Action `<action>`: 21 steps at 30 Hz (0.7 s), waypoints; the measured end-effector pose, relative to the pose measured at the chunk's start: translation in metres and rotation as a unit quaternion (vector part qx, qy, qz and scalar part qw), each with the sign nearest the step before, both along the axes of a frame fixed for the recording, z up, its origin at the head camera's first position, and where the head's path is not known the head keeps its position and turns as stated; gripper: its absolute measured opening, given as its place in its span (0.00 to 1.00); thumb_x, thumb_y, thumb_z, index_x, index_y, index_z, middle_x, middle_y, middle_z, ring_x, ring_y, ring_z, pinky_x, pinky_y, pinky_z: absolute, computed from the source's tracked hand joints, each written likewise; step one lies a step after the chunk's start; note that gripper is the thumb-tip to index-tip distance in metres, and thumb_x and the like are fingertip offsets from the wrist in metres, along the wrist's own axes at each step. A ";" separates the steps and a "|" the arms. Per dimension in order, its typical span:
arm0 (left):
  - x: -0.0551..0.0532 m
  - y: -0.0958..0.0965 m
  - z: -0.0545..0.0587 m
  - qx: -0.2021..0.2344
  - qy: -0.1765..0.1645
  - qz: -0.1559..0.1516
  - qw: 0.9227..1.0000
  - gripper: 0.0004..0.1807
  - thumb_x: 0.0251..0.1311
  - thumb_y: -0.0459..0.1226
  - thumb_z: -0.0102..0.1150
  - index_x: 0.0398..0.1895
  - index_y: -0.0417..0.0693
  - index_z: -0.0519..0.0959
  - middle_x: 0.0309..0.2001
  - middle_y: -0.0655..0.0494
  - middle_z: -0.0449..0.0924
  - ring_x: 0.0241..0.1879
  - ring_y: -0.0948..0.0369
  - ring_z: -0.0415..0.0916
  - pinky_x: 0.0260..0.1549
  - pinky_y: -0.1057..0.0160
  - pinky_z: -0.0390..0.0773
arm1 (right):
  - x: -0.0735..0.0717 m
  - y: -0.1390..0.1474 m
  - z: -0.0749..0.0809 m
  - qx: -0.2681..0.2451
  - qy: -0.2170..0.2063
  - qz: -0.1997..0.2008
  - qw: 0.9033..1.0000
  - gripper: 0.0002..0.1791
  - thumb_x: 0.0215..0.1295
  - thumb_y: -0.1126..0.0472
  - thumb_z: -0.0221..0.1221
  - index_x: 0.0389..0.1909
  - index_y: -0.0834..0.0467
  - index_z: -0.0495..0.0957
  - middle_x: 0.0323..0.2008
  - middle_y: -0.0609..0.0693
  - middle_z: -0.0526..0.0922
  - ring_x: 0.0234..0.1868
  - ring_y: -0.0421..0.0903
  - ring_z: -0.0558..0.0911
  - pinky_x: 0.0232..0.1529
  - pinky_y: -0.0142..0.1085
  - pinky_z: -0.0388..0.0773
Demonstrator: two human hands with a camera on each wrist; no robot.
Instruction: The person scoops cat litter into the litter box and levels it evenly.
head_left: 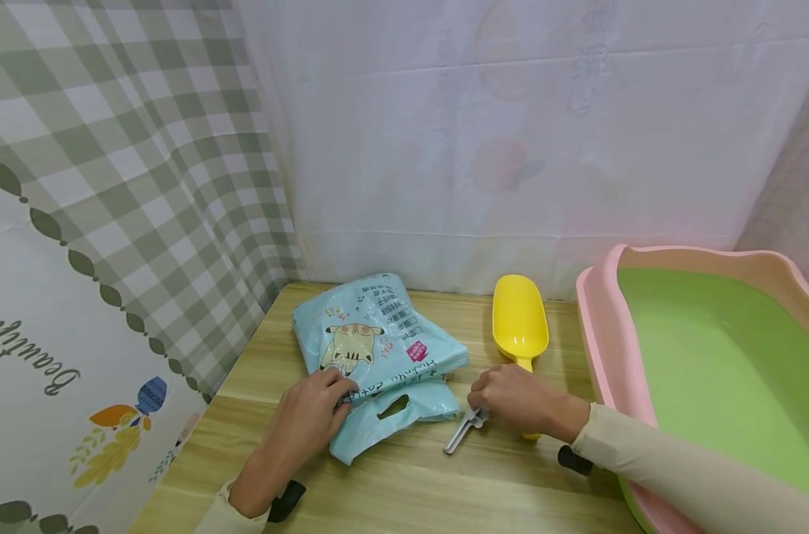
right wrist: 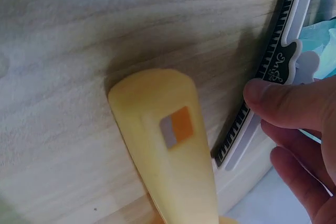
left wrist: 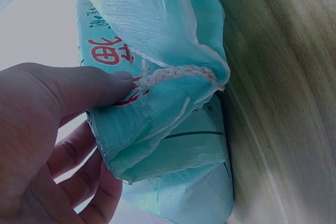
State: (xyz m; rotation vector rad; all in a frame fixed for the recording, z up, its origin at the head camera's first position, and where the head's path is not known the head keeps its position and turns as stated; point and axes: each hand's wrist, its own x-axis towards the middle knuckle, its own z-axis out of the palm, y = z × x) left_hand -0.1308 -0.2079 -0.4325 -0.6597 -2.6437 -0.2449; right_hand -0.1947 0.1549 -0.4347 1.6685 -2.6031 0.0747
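A light blue plastic cat litter bag (head_left: 377, 334) with a cartoon cat lies on the table, its flap with a handle hole toward me. My left hand (head_left: 311, 411) pinches the bag's edge; in the left wrist view the thumb is on the printed face, beside a white stitched thread (left wrist: 181, 72), with the fingers behind. To the right of the bag, my right hand (head_left: 520, 397) holds a bag clip (head_left: 459, 436) between thumb and fingers. That clip is long, white and black, as the right wrist view shows. Part of it is hidden by the hand in the head view.
A yellow scoop (head_left: 519, 315) lies just beyond my right hand, its handle (right wrist: 176, 161) passing under that hand in the head view. On the right stands a litter box with a pink rim (head_left: 621, 348) and green base. Patterned cloth hangs behind and at the left.
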 end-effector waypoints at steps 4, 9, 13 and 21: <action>0.000 0.000 0.000 0.001 0.002 -0.002 1.000 0.14 0.51 0.29 0.86 0.38 0.49 0.90 0.36 0.57 0.81 0.34 0.59 0.80 0.32 0.57 0.83 | -0.001 0.000 0.001 0.011 -0.006 -0.003 1.000 0.13 0.62 0.71 0.76 0.35 0.48 0.88 0.33 0.38 0.85 0.33 0.37 0.80 0.39 0.33 0.81; 0.000 0.001 0.000 -0.001 0.003 -0.002 1.000 0.14 0.51 0.29 0.86 0.39 0.49 0.90 0.36 0.57 0.81 0.35 0.58 0.81 0.32 0.57 0.83 | -0.001 0.000 0.004 0.024 -0.019 -0.009 0.999 0.11 0.63 0.69 0.78 0.38 0.50 0.89 0.35 0.39 0.87 0.34 0.37 0.81 0.41 0.32 0.83; 0.001 0.001 0.001 -0.003 0.002 -0.001 1.000 0.14 0.51 0.30 0.86 0.39 0.49 0.90 0.36 0.56 0.81 0.35 0.58 0.81 0.32 0.56 0.83 | 0.000 0.000 0.005 0.032 -0.029 -0.013 0.999 0.11 0.63 0.68 0.78 0.39 0.50 0.89 0.36 0.39 0.87 0.35 0.37 0.81 0.43 0.33 0.83; 0.001 0.001 0.002 0.000 -0.002 0.002 1.000 0.14 0.51 0.29 0.86 0.38 0.49 0.90 0.36 0.57 0.81 0.35 0.59 0.80 0.32 0.57 0.83 | 0.002 0.002 0.005 0.016 -0.031 -0.003 0.999 0.13 0.60 0.73 0.77 0.37 0.51 0.90 0.33 0.39 0.84 0.32 0.36 0.78 0.39 0.30 0.81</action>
